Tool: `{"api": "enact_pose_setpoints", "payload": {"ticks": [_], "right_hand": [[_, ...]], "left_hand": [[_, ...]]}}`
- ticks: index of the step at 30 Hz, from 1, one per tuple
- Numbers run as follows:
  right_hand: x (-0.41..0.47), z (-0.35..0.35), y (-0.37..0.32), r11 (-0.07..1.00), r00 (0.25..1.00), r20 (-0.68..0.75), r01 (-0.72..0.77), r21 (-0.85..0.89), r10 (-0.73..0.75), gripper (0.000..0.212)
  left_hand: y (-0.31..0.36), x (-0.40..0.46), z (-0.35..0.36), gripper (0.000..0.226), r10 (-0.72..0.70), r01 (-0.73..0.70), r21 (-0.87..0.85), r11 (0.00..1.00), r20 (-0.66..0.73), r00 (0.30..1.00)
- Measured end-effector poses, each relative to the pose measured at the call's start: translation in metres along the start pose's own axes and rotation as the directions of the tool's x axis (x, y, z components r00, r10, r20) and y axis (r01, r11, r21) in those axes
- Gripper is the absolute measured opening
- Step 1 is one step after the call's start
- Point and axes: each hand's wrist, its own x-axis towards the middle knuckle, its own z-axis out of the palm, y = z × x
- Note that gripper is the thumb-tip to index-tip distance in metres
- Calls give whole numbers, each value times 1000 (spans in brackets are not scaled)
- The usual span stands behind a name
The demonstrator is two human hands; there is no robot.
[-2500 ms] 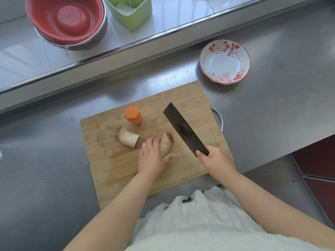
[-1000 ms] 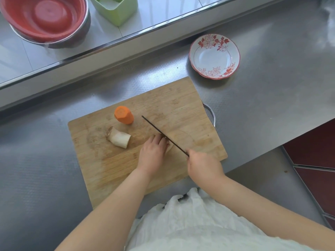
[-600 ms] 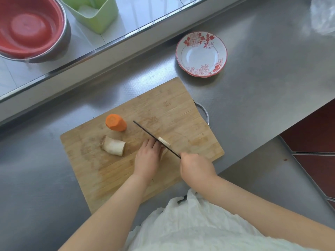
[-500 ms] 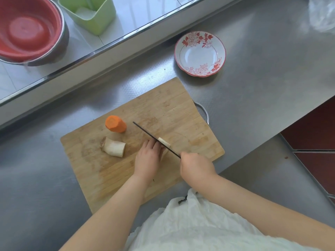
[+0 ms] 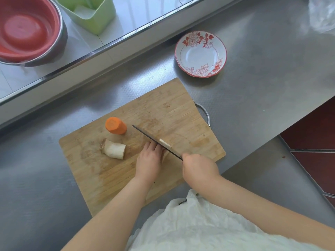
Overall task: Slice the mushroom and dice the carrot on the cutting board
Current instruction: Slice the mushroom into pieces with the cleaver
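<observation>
We were slicing the mushroom piece (image 5: 165, 144) near the front right of the cutting board (image 5: 163, 113). Our left hand (image 5: 149, 160) curled over it, pinning it down; our right hand (image 5: 199, 168) had its grip closed round the handle of the knife (image 5: 154, 140), blade edge-down against the knuckles. Best, we judged, to keep fingertips tucked and cuts thin. The piece's long axis seemingly lay across the blade, though largely hidden. The carrot (image 5: 116, 125) stood upright, uncut.
</observation>
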Motion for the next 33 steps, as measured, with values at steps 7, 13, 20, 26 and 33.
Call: {"api": "enact_pose_setpoints", "payload": {"ticks": [7,13,20,26,33], "right_hand": [[5,-3,-1,999,998,35,-44,23,43,26],[12,-3,-3,997,995,71,-65,32,62,29],[26,10,4,993,993,86,-86,76,79,28],[36,6,25,966,992,108,-93,241,69,31],[1,10,21,995,1000,-11,19,95,-18,18]], "left_hand": [[3,2,-2,9,-55,55,6,998,23,998],[4,2,-1,15,-72,72,10,997,3,997],[2,-1,2,11,-73,73,-23,997,-3,997],[5,-5,2,10,-66,65,-19,998,-43,997],[6,-5,4,14,-87,86,-20,996,-45,995]]}}
